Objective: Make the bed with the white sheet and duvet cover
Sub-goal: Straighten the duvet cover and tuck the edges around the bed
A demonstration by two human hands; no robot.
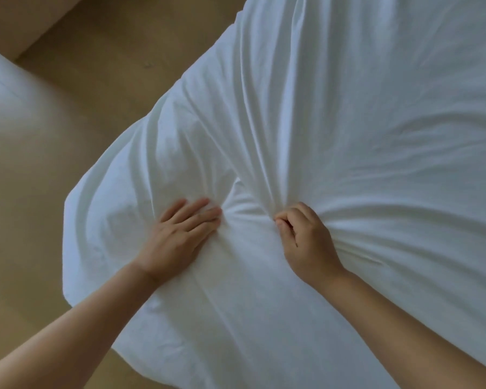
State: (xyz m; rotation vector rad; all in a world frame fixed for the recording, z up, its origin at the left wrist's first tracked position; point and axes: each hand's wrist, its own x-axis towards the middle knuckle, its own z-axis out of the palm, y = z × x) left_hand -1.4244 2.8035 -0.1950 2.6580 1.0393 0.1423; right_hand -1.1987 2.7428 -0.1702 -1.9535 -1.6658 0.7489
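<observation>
**White duvet cover, spread and creased, its corner overhanging the tan floor.**
On the cover, the left hand presses flat, fingers straight; just beside it the right hand, fingers curled, pinches gathered folds.

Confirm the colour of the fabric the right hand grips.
Plain white fabric, no pattern, bunched in the right hand; head view.

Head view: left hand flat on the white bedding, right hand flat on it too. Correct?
Not quite. The left hand does lie flat on the white bedding, but the right hand is not flat: its fingers are curled and grip a bunched fold of the bedding. The head view shows this.
</observation>
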